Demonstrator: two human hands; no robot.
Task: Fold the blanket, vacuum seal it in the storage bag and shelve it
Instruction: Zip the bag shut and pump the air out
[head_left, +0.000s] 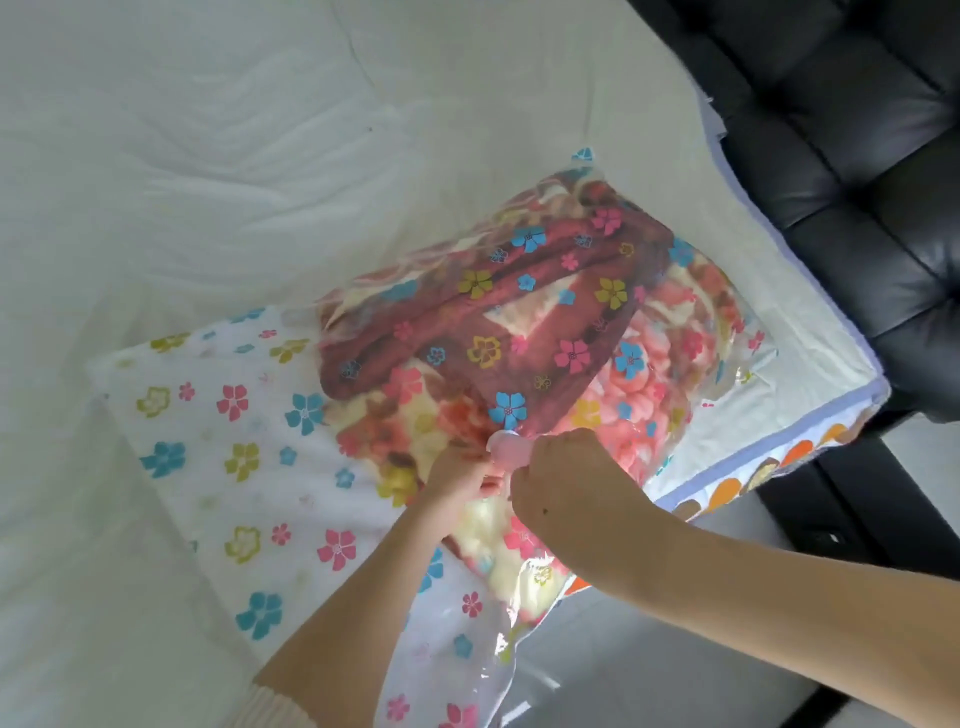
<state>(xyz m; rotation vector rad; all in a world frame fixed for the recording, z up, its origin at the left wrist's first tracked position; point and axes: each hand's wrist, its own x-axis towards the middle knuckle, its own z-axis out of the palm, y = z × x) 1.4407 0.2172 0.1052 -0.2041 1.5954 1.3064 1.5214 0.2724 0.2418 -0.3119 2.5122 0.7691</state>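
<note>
on the white bed (208, 156), both hands' grips, left (460, 480) and right (558, 478), pinch the bag's pink valve (506, 446)

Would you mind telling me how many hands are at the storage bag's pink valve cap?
2. The left hand is just left of the pink valve cap; the right hand is just right of it. Fingers partly hidden.

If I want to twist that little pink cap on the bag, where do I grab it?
Pinch the pink cap by its round rim, coming straight down from above. It sits on top of the bag, facing up, so its edge is free all round. Both hands are already at it.
</note>
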